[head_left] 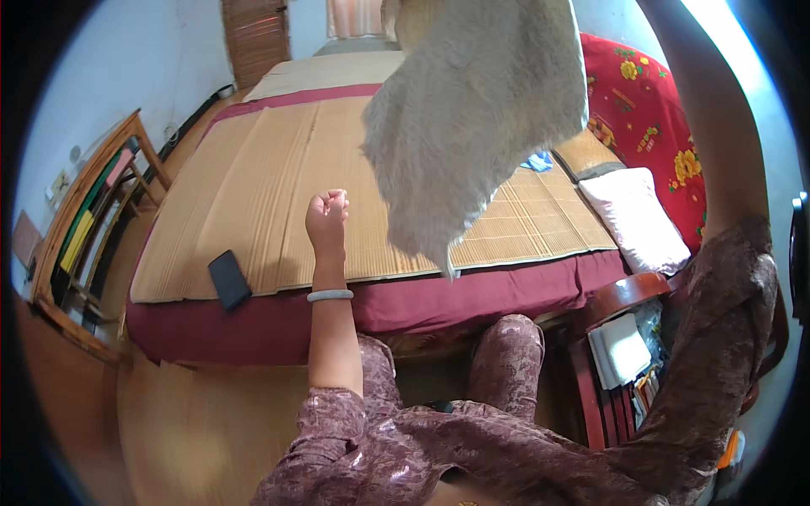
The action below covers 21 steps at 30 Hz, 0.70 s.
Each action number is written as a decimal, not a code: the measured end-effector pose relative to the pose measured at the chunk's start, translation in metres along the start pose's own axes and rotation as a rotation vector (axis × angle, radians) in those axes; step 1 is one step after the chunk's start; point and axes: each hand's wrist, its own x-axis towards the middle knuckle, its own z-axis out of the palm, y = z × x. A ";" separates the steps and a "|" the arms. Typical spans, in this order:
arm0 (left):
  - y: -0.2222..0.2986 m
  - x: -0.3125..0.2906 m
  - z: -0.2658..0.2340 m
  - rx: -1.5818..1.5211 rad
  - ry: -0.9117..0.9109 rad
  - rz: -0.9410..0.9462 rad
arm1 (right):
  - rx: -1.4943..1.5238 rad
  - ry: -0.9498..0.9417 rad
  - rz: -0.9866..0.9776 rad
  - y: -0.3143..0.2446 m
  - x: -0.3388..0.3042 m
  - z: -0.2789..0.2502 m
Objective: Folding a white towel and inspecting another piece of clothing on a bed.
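Note:
A grey-beige furry cloth (477,126), like a fleece or plush cover, hangs from the upper edge over the bed. Its lower corner droops to a point near the bed's front. My right arm reaches up along the right side and leaves the picture at the top, so my right hand is out of sight. Over the mat, left of the cloth and apart from it, my left hand (327,211) is closed with curled fingers. Whatever may be inside it is hidden. A pale bangle circles that wrist. Nearby on the bed's edge lies a dark phone (229,279).
The bed carries a tan bamboo mat (253,185) over a maroon sheet (422,301). A white pillow (639,215) and red flowered fabric (637,101) are at the right. Beside my legs stands a reddish cabinet (629,297). A wooden rack (93,223) leans by the left wall.

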 end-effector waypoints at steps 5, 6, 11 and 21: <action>0.047 -0.020 -0.048 0.132 0.114 0.216 | 0.150 0.056 0.066 -0.001 -0.028 -0.004; 0.058 -0.020 -0.033 -0.159 -0.036 0.133 | 0.158 0.065 0.060 -0.004 -0.027 -0.021; 0.149 -0.048 -0.009 -0.127 -0.351 -0.008 | 0.356 0.011 0.061 -0.034 -0.052 -0.016; 0.185 -0.078 0.062 0.148 -0.605 0.373 | 0.463 -0.277 0.076 -0.074 -0.117 -0.019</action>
